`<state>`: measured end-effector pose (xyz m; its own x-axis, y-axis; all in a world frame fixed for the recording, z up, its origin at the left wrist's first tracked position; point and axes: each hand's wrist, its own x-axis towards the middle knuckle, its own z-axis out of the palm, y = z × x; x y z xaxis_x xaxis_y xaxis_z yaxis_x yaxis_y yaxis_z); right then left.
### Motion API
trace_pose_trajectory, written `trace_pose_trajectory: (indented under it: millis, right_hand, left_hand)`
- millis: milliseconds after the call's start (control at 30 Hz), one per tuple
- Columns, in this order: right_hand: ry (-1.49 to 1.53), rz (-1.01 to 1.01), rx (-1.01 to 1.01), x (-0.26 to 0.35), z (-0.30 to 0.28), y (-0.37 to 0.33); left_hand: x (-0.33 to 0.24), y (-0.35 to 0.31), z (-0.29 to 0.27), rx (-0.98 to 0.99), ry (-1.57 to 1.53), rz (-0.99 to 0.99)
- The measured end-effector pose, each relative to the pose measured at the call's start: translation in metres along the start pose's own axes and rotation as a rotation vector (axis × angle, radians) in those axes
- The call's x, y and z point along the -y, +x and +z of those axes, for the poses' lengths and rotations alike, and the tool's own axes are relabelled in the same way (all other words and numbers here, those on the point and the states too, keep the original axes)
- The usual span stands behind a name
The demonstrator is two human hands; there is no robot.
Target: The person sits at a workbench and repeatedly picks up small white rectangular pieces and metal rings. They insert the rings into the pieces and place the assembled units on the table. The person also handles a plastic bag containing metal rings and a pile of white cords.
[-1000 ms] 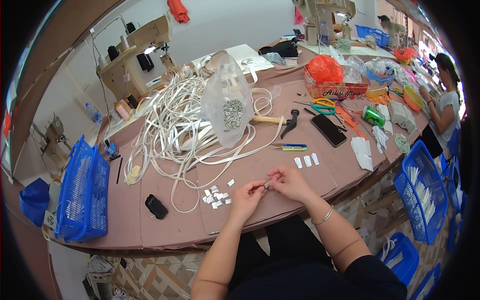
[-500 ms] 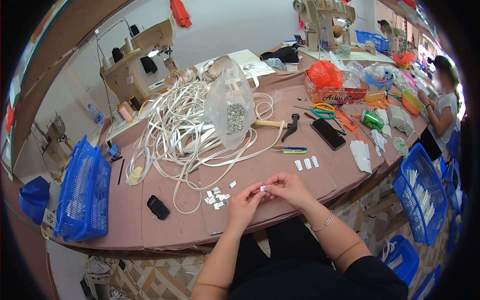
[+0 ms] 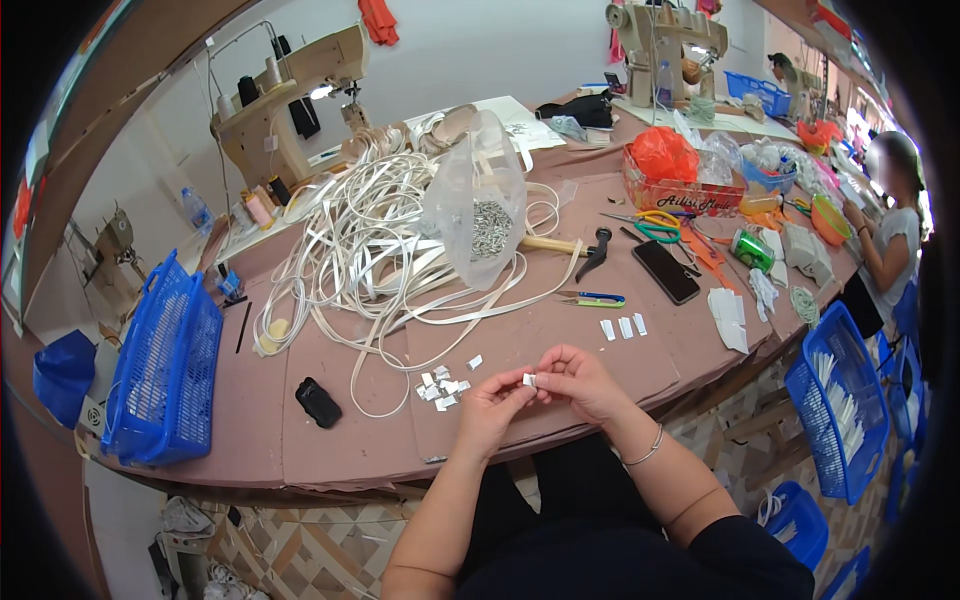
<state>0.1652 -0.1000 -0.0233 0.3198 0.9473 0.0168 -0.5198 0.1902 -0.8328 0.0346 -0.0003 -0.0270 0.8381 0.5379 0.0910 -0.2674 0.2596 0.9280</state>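
A small white fabric label [image 3: 529, 380] is pinched between the fingertips of my left hand [image 3: 487, 408] and my right hand [image 3: 588, 388], just above the table's near edge. Both hands have their fingers closed, and the thumbs meet at the label. Left of my left hand lies a loose pile of similar white labels [image 3: 441, 389], with a single label [image 3: 475, 362] apart from it. Beyond my right hand, three labels [image 3: 625, 327] rest in a row. Thread snips [image 3: 592, 299] with a blue and green handle lie farther back.
Tangled white strapping [image 3: 345, 265] covers the left middle, beside a clear bag [image 3: 485, 240] of small metal pieces. Behind the snips are a hammer [image 3: 598, 255] and a phone [image 3: 666, 272]. Blue baskets [image 3: 165, 370] stand at left and right. A co-worker [image 3: 890, 240] sits far right.
The whole view has shifted slightly, so things on the table appear a little to the right. My hands keep the same pinch, with the label turned slightly.
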Motion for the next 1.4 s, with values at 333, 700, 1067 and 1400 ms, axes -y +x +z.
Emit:
trace_pose_trajectory:
  millis: [333, 700, 1067, 1400]
  right_hand:
    - [-0.115, -0.042, -0.033, 0.009, 0.011, 0.002]
    - [-0.438, -0.267, -0.132, 0.009, 0.026, -0.003]
    - [-0.856, -0.591, -0.238, 0.016, 0.04, -0.004]
    - [-0.793, -0.513, -0.265, 0.025, 0.042, -0.002]
  left_hand:
    - [-0.012, -0.001, 0.003, -0.033, 0.176, 0.069]
    - [-0.009, 0.0, -0.006, -0.076, -0.018, 0.012]
    - [-0.006, 0.001, 0.015, -0.177, 0.199, 0.264]
    - [-0.016, 0.008, 0.017, -0.22, 0.231, 0.234]
